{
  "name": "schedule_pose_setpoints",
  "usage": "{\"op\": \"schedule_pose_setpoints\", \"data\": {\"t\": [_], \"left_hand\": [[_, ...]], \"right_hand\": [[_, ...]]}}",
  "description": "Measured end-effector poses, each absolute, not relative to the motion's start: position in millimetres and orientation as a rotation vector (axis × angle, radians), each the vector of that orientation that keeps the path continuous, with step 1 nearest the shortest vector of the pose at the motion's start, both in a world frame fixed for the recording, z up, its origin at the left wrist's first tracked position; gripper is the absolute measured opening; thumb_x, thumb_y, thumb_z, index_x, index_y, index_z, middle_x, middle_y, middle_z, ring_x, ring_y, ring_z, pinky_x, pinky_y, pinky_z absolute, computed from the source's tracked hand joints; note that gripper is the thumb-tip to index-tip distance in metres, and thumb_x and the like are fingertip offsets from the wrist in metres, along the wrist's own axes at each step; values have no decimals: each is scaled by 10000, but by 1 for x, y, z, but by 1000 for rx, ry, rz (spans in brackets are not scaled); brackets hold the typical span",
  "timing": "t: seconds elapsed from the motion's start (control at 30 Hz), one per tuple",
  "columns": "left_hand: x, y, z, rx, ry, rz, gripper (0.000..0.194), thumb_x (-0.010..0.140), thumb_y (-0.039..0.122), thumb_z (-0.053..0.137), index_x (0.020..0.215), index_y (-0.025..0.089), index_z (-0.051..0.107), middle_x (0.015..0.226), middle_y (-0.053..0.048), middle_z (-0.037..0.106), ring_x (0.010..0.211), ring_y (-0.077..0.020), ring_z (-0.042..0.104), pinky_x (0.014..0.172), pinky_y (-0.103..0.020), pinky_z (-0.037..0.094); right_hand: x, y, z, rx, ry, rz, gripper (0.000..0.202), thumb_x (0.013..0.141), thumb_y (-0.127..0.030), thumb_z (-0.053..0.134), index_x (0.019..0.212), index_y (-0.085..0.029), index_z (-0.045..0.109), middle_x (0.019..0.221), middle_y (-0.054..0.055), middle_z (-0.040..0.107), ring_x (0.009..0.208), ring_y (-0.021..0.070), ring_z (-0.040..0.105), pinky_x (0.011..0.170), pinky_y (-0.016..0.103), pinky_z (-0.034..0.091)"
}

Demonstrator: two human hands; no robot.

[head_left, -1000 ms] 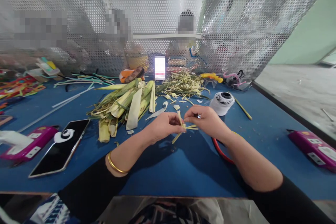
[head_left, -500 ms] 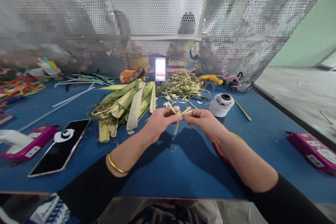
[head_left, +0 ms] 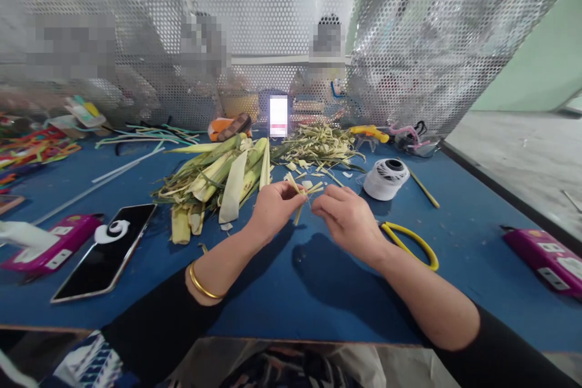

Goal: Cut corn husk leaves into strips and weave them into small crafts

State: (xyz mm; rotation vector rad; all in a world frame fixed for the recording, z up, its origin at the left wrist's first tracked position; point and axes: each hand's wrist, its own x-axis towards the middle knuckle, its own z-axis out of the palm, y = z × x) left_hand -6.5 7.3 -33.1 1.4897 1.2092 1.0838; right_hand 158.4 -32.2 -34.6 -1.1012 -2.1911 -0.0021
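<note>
My left hand [head_left: 276, 205] is closed, pinching a small crossed bundle of pale corn husk strips [head_left: 297, 215] between thumb and fingers. Just right of it, my right hand [head_left: 341, 209] is closed in a pinch, apart from the strips. A faint thin thread seems to run between the bundle and its fingertips. Behind my left hand lies a pile of corn husks [head_left: 213, 185]. A spool of white thread [head_left: 384, 182] stands beyond my right hand. A yellow loop-shaped handle [head_left: 416, 248] shows beside my right wrist, the rest of that tool hidden.
Shredded husk strips [head_left: 318, 144] lie against the perforated metal screen [head_left: 277, 18]. A phone [head_left: 107, 254] and a magenta power strip [head_left: 59, 242] are on the left; another magenta power strip [head_left: 541, 257] is on the right. A yellow glue gun [head_left: 369, 132] lies at the back.
My right hand has drawn back from the husk strips, slightly down and toward me, and its fingers have curled in. The left still grips the bundle. More of the yellow handle shows.
</note>
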Motion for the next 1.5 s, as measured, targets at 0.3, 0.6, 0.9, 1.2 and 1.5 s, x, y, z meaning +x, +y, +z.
{"op": "schedule_pose_setpoints", "data": {"t": [0.3, 0.6, 0.9, 1.2, 1.5], "left_hand": [[-4, 4, -29, 1289, 1099, 1040, 217, 616, 275, 754, 790, 152, 713, 774, -41, 708, 717, -152, 618, 751, -312, 517], [-3, 3, -31, 1221, 1041, 1051, 299, 588, 364, 789, 769, 144, 698, 836, -49, 700, 767, -156, 614, 800, -333, 506], [-2, 2, -32, 1289, 1104, 1081, 277, 609, 342, 768, 792, 147, 698, 744, -19, 685, 727, -153, 614, 763, -310, 500], [-3, 1, -34, 1579, 1147, 969, 118, 620, 214, 704, 709, 165, 643, 659, 11, 638, 628, -127, 583, 624, -248, 452], [-6, -3, -25, 1479, 886, 664, 168, 601, 185, 764, 710, 153, 641, 651, 11, 650, 632, -120, 598, 672, -267, 474]], "right_hand": [[173, -21, -25, -1265, -1600, 199, 161, 853, -270, 539, 724, -209, 612, 710, 21, 594, 668, 163, 526, 639, 290, 406], [157, -19, -42, -1322, -1545, 1003, 219, 724, -404, 625, 670, -192, 610, 593, -18, 576, 571, 134, 485, 565, 271, 366], [158, -27, -40, -1379, -1865, 172, 182, 891, -255, 482, 750, -202, 582, 758, 34, 593, 675, 169, 515, 631, 297, 362], [162, -29, -27, -1237, -2314, -577, 258, 903, -91, 423, 787, -185, 634, 764, 50, 610, 705, 185, 502, 815, 356, 320], [183, -19, -17, -1339, -2029, 661, 145, 792, -235, 605, 659, -182, 624, 666, -8, 585, 633, 133, 496, 638, 286, 358]]}}
